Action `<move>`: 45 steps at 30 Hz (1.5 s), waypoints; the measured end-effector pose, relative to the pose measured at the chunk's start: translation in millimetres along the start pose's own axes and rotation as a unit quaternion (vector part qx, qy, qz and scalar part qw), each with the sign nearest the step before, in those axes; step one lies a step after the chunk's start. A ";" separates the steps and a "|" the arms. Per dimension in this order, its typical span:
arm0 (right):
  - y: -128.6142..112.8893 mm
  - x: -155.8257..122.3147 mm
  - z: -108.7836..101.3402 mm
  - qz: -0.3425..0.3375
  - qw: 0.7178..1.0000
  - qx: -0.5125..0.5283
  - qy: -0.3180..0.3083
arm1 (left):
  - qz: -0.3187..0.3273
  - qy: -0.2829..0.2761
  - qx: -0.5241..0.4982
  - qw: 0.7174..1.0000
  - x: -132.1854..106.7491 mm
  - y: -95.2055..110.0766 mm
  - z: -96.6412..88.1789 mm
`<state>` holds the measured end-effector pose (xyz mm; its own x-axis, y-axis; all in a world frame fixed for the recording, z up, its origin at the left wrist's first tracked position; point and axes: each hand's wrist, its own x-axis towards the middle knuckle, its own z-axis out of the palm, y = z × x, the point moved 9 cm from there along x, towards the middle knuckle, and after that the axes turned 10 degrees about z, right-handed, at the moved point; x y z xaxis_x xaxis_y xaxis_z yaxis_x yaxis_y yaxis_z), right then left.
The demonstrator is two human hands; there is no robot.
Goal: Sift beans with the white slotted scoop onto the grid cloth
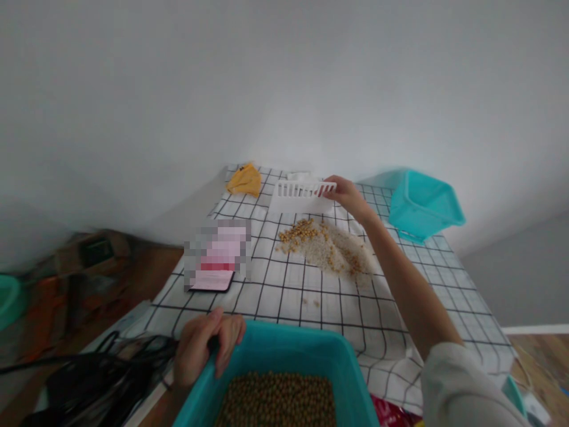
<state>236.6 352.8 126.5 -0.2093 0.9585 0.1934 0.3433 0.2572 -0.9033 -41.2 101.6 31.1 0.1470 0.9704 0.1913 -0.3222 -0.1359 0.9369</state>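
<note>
My left hand [208, 344] is closed over the upper left corner of a teal plastic bin [293, 335], its fingers curled over the rim. Small round brown grains or pellets [278, 400] cover the bottom of that bin. My right hand [344, 193] reaches across the table and grips the right end of a white plastic basket [302, 204] with a slotted upper edge. Just in front of the basket lies a pile of yellow kernels [302, 231], mixed on its right with pale, fine grains [324, 252].
A checked cloth [275, 284] covers the table. A pink-screened phone [216, 261] lies at left, an orange-yellow cloth or bag [246, 179] at the back left. A second teal bin [422, 204] stands at the back right by the wall. Black cables [146, 356] lie at lower left.
</note>
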 end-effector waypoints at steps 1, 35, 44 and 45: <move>-2.8 -0.3 -1.9 -0.010 1.000 -0.017 0.010 | -0.001 0.002 -0.001 1.000 -0.1 -0.5 -0.2; -18.4 -227.7 -68.9 0.111 0.989 0.016 0.100 | 0.008 -0.012 -0.005 1.000 2.6 -5.0 38.4; 27.2 -222.2 -54.1 0.166 0.981 0.056 0.078 | 0.023 -0.020 -0.029 0.999 4.4 -7.7 37.5; 28.3 -219.1 -51.8 0.169 0.981 0.058 0.074 | 0.020 -0.013 -0.038 0.999 4.1 -7.6 37.4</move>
<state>339.6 156.4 78.4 0.0372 0.9961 -0.0799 0.2611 -0.0869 -0.9614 -3.1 99.1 35.7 0.1557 0.9589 0.2372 -0.3987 -0.1587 0.9032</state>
